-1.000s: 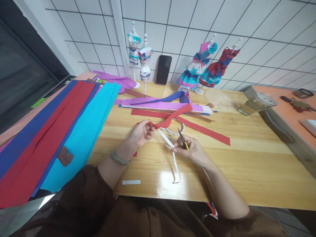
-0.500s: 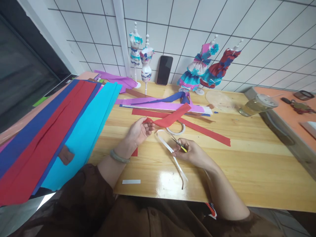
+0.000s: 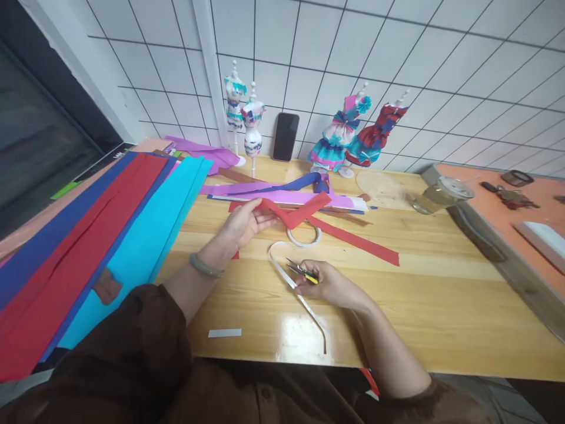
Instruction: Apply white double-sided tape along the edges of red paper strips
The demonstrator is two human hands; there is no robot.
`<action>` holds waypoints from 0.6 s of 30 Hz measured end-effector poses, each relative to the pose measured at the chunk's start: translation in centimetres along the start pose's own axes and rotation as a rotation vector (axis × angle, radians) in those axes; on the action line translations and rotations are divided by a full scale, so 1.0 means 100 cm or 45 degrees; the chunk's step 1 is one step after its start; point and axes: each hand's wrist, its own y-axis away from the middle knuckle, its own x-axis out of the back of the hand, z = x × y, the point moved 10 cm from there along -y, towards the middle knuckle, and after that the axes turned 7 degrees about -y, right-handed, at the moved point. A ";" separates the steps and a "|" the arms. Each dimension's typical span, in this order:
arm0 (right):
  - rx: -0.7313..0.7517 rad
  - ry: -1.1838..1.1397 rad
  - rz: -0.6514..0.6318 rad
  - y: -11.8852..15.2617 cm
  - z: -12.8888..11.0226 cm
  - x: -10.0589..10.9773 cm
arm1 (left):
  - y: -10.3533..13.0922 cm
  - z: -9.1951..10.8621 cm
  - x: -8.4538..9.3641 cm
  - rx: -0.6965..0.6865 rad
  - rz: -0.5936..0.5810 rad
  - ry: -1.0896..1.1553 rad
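Observation:
Between the thumb and fingers of my left hand (image 3: 247,224) is a red crepe paper strip (image 3: 304,213), bent in a V with its free end pointing right. My right hand (image 3: 329,284) grips small scissors (image 3: 304,273) with yellow on the handle, their blades pointing left. The same hand pinches a narrow white tape strip (image 3: 282,272), which curls up at its far end and trails toward the table's front edge. Behind it a roll of white tape (image 3: 304,242) lies flat. Another red strip (image 3: 362,241) stretches to the right under the held one.
Stacked crepe paper sheets (image 3: 145,235) cover the left side. Purple and blue strips (image 3: 282,189) lie at the back. Several small dress forms (image 3: 333,138) and a phone (image 3: 286,136) stand by the tiled wall. A lidded cup (image 3: 441,194) is at right; a white slip (image 3: 225,333) lies in front.
My left hand has shifted slightly, its fingers more extended under the red strip, which is now bent more sharply. My right hand has moved a little left with the scissors and tape. The view has tilted slightly.

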 end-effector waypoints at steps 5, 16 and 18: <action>-0.016 -0.048 -0.005 0.001 0.000 0.000 | -0.029 0.037 0.003 -0.137 0.057 0.135; 0.147 -0.222 0.205 0.000 -0.015 0.020 | 0.016 0.007 0.029 0.030 0.154 -0.576; 0.156 -0.270 0.265 0.000 -0.016 0.025 | 0.034 -0.003 0.021 0.122 0.086 -0.812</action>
